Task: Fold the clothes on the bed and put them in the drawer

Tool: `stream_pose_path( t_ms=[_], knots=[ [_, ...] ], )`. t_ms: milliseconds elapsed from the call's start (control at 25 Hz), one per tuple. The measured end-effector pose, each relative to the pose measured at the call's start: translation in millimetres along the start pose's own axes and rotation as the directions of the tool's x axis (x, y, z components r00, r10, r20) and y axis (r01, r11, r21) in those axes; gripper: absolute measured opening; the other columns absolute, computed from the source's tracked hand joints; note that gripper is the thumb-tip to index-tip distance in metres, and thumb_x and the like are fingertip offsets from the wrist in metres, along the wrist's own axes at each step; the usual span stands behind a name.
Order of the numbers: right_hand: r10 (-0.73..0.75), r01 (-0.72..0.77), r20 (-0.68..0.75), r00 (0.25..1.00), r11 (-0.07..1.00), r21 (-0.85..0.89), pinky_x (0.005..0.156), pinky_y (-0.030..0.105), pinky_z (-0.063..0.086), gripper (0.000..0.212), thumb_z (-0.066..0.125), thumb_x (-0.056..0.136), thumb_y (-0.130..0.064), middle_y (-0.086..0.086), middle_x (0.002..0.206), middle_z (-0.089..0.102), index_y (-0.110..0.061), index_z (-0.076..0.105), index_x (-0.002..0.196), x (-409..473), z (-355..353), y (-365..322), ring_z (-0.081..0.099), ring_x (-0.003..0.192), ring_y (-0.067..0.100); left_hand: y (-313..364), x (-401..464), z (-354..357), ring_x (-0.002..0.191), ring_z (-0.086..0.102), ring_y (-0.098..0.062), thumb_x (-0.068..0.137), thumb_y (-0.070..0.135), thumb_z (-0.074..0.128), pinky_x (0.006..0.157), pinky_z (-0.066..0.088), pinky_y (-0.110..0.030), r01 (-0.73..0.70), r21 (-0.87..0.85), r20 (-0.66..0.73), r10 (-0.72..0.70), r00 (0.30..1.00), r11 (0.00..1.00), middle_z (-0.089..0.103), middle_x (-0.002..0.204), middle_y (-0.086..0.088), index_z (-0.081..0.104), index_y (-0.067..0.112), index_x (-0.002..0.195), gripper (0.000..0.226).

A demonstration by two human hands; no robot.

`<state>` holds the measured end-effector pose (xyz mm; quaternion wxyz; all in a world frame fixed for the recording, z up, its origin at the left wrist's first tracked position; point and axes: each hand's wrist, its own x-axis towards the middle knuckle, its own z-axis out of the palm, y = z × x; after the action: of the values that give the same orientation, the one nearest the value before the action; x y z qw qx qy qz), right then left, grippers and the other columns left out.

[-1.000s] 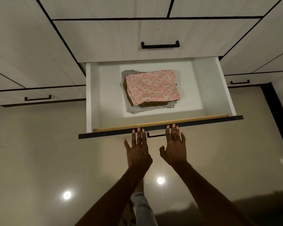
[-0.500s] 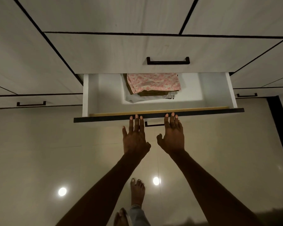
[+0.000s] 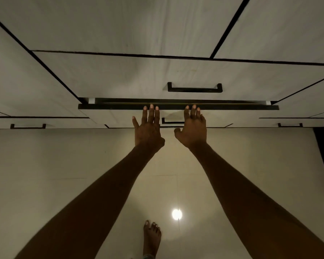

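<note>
The left hand [image 3: 148, 128] and the right hand [image 3: 193, 129] were both stretched forward with fingers straight and close together, thumbs angled out, neither curled round anything. The fingertips [image 3: 151, 106] of each hand lay flat against the front of the drawer [image 3: 232, 107], reaching up to its dark top edge. The two hands sat side by side near the middle of that front, one on either side of the drawer's own black handle [image 3: 171, 122], which showed only in part in the gap between them.

The drawer stood almost fully in: only a thin dark slot separated its top edge from the cabinet panel above it, and its inside could not be seen. The clothes were not visible from this angle, so nothing could be said about how they lay in relation to the hands.

Directly above the drawer sat the upper drawer front [image 3: 138, 77], pale with a black bar handle [image 3: 195, 88]. To the left of the drawer and at the same height, another black handle [image 3: 28, 126] sat on a neighbouring panel, and to the right a similar one [image 3: 290, 125]. Below the drawer spread the glossy tiled floor [image 3: 45, 174], carrying a bright reflected light spot [image 3: 176, 214], with one bare foot [image 3: 151, 238] planted just left of that spot.
</note>
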<state>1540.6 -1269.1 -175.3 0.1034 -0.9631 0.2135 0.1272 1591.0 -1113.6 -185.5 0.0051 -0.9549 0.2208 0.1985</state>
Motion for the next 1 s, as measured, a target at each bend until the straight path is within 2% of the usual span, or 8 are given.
stream_pose_path(
  t_ms=[120,320,440,640,720,880,1000],
  knots=[
    [0.002,-0.002,-0.007,1.0,1.0,0.003,0.128,0.049,0.013,0.103,0.065,0.091,-0.049,0.021,0.171,0.002,-0.008,0.006,0.164,16,-2,-1,0.0,0.158,0.038,1,14,-3,0.156,-0.018,-0.031,0.088,0.051,0.069,0.123,0.007,-0.064,0.0,-0.012,-0.024,-0.001,1.0,1.0,-0.021,0.169,-0.009,-0.019,0.016,0.161,0.119],
    [-0.023,0.023,-0.023,0.999,1.0,-0.001,0.128,0.05,0.009,0.109,0.065,0.09,-0.049,0.022,0.17,-0.01,-0.007,-0.004,0.163,17,7,-1,-0.011,0.157,0.038,-4,22,8,0.155,-0.023,-0.03,0.086,0.048,0.069,0.123,0.006,-0.065,-0.018,-0.018,-0.068,0.017,0.998,1.0,-0.025,0.168,-0.007,-0.021,0.018,0.16,0.12],
    [-0.019,0.02,-0.042,0.999,1.0,0.012,0.128,0.052,0.011,0.109,0.066,0.089,-0.046,0.023,0.169,-0.009,-0.005,-0.003,0.163,19,9,-2,-0.01,0.157,0.039,-5,24,15,0.154,-0.023,-0.031,0.084,0.041,0.069,0.123,0.01,-0.063,-0.025,-0.054,-0.102,0.019,0.995,0.998,-0.025,0.168,-0.008,-0.02,0.017,0.16,0.12],
    [-0.034,0.033,-0.006,0.999,0.993,-0.112,0.128,0.051,0.002,0.11,0.064,0.091,-0.046,0.026,0.168,-0.013,-0.003,-0.01,0.161,19,11,-2,-0.012,0.156,0.041,-5,24,25,0.154,-0.023,-0.035,0.078,0.038,0.073,0.123,0.015,-0.062,-0.041,-0.006,-0.136,0.04,0.99,0.999,-0.028,0.166,-0.013,-0.022,0.012,0.159,0.128],
    [-0.031,0.029,-0.011,0.999,0.985,-0.173,0.129,0.05,0.003,0.103,0.062,0.095,-0.043,0.026,0.169,-0.008,-0.003,-0.006,0.162,19,6,-2,-0.007,0.157,0.04,-9,24,26,0.154,-0.022,-0.037,0.077,0.038,0.074,0.123,0.015,-0.063,-0.058,0.049,-0.154,0.065,0.986,0.997,-0.027,0.167,-0.015,-0.02,0.011,0.159,0.128],
    [-0.052,0.041,-0.071,0.996,0.989,-0.141,0.126,0.049,0.017,0.084,0.063,0.095,-0.037,0.023,0.167,0.022,-0.001,0.021,0.159,12,-5,-1,0.015,0.157,0.037,-17,22,24,0.154,-0.018,-0.04,0.08,0.044,0.072,0.122,0.01,-0.066,-0.063,0.205,-0.152,0.095,0.984,0.977,-0.023,0.167,-0.02,-0.017,0.006,0.159,0.125],
    [-0.088,0.088,0.004,0.996,0.992,-0.086,0.128,0.049,0.012,0.091,0.065,0.094,-0.034,0.021,0.17,0.011,-0.001,0.013,0.161,6,-4,4,0.005,0.158,0.035,-14,18,16,0.155,-0.014,-0.039,0.088,0.039,0.063,0.123,0.007,-0.065,-0.056,0.215,-0.132,0.086,0.987,0.975,-0.019,0.167,-0.02,-0.014,0.003,0.16,0.111]
  ],
)
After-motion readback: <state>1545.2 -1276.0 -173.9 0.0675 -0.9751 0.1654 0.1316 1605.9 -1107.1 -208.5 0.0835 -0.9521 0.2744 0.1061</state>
